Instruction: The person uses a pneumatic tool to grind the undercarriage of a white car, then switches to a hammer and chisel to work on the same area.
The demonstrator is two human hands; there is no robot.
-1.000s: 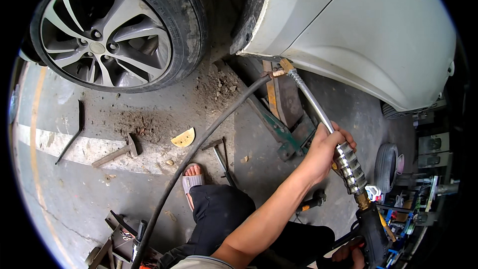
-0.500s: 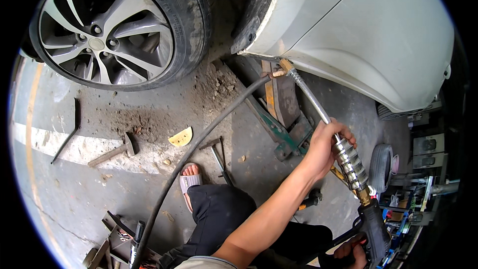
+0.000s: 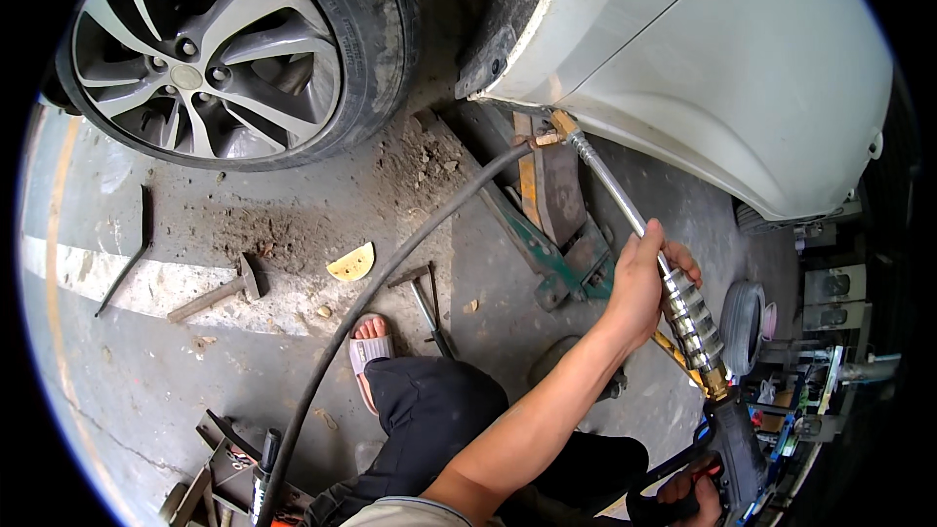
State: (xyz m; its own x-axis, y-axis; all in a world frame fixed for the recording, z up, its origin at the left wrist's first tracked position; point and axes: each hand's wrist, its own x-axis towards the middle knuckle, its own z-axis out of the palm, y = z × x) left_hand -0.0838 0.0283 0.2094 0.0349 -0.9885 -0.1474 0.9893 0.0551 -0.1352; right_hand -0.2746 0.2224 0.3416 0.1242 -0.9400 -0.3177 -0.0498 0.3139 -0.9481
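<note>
I hold a long spray gun [image 3: 734, 439] with a silver metal lance [image 3: 615, 190] and a ribbed metal sleeve [image 3: 693, 317]. My left hand [image 3: 646, 283] wraps round the lance just above the sleeve, fingers closed. On the black pistol grip, at the lower right, my right hand [image 3: 695, 500] is closed near a red trigger part; some of its fingers are hidden. The lance's brass tip [image 3: 564, 124] lies close under the lower edge of a white car body panel [image 3: 703, 88]. A thick black hose [image 3: 390, 268] joins the brass fitting and runs down to the lower left.
A car wheel [image 3: 190, 78] stands upper left, with dirt [image 3: 264, 234] below it. On the floor lie a hammer [image 3: 220, 293], a bent bar [image 3: 132, 254], a yellow half-round piece [image 3: 351, 262] and a T-handled tool [image 3: 425, 307]. A green jack [image 3: 547, 259] sits beneath the car.
The whole view has shifted slightly, the wheel now a little higher. Both hands keep their hold on the spray gun, and the lance tip stays by the panel edge.
</note>
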